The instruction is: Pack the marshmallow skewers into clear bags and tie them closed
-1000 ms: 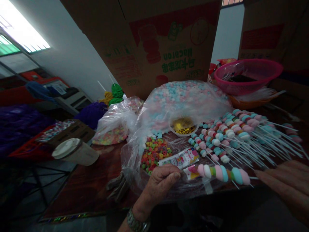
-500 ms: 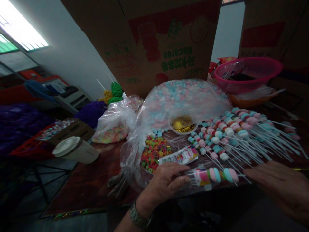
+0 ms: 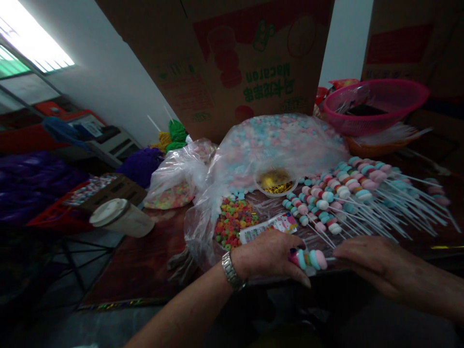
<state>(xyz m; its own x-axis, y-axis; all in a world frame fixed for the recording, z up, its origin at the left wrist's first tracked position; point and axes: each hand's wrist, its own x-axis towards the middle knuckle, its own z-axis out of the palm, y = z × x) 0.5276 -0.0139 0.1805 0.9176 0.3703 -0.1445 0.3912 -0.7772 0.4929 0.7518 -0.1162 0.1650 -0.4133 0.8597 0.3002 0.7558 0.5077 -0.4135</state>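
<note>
Pink and blue marshmallow skewer (image 3: 308, 259), lying across a sheet of clear plastic and clasped at its left end by the left hand (image 3: 266, 256), with the fingers (image 3: 290, 270) curled together over the candy. Metal wristwatch (image 3: 230, 271) around that wrist. From the other side, the right hand (image 3: 369, 256), fingers together and just beside the skewer's white stick; no telling whether they grip it.

Directly above the left hand, a printed paper packet (image 3: 270, 228), flat on the plastic. To its left, a heap of multicoloured cereal rings (image 3: 232, 222). Further right, rows of finished marshmallow skewers (image 3: 344, 198), side by side, their candy ends toward the left and their white sticks fanning out to the right.

Behind these, a small clear cup of gold twist ties (image 3: 275, 181), pressed against a large clear bag of pink and blue candy pieces (image 3: 282, 140). Left of that bag, a smaller clear bag of coloured rings (image 3: 170, 193). Near the dark red tabletop's (image 3: 137, 270) left edge, a lidded paper cup (image 3: 121, 217), tipped on its side.

Back right, a pink plastic basket (image 3: 375, 106) sitting in an orange bowl (image 3: 366, 151). Behind the bag, an upright cardboard box (image 3: 250, 58) with red and green printing, and beyond it, a white wall (image 3: 116, 82).
</note>
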